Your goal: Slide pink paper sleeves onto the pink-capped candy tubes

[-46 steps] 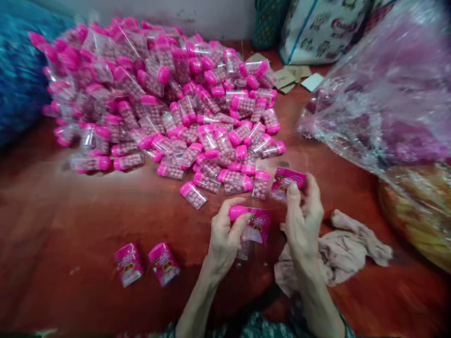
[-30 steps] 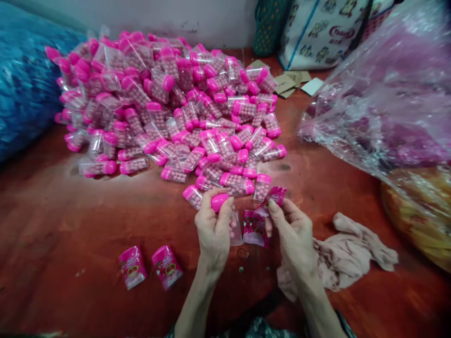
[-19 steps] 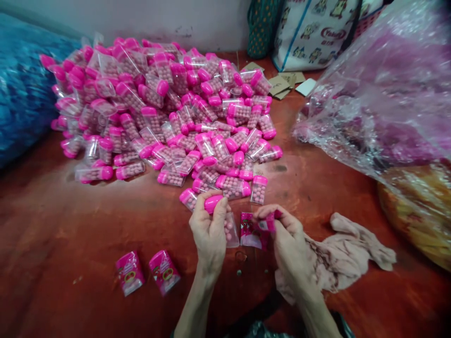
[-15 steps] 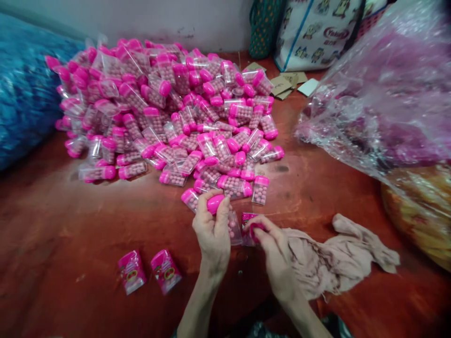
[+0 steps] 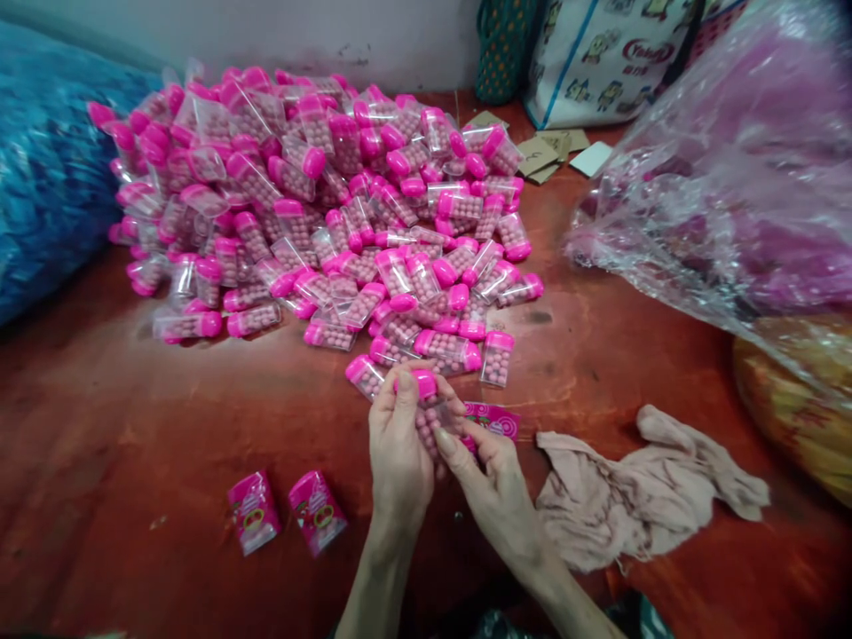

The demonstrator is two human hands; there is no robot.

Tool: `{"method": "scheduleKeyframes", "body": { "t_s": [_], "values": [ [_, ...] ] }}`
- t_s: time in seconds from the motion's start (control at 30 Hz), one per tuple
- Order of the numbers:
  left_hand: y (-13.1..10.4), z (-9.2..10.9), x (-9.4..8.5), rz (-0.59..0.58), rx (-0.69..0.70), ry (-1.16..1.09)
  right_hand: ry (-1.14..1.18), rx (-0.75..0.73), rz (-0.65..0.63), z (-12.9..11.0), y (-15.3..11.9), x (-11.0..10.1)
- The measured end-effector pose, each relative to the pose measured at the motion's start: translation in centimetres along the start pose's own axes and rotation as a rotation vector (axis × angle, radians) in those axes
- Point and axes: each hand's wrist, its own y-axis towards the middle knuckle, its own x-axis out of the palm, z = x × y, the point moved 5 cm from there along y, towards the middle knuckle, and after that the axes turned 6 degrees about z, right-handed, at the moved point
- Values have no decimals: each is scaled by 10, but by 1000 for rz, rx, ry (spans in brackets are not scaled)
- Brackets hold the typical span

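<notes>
**Small hand-packing workspace, in a home or a modest workshop**

The place looks like an informal packing spot; whether it belongs to a home or a small workshop cannot be told. A heap of identical pink-capped containers [image 5: 319,204], filled with little balls, spreads at eleven o'clock on a worn red surface [image 5: 133,426], suggesting batch work. Bulky plastic sacks flank it, one blue [image 5: 53,177] at ten o'clock, one clear and pinkish [image 5: 738,186] at two. The scuffed plain wall [image 5: 399,40] at twelve and the cartoon-printed carrier bag [image 5: 599,67] at one give a makeshift, domestic air.
</notes>
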Motion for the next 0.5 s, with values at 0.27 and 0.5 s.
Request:
{"method": "scheduleKeyframes", "body": {
  "t_s": [0.27,0.5],
  "values": [
    [7,5,-7,-8,31,-9,-23,-42,-96,-3,2,2],
    [-1,12,-1,-167,202,81,81,-49,-85,-2,10,4]
  ]
}}
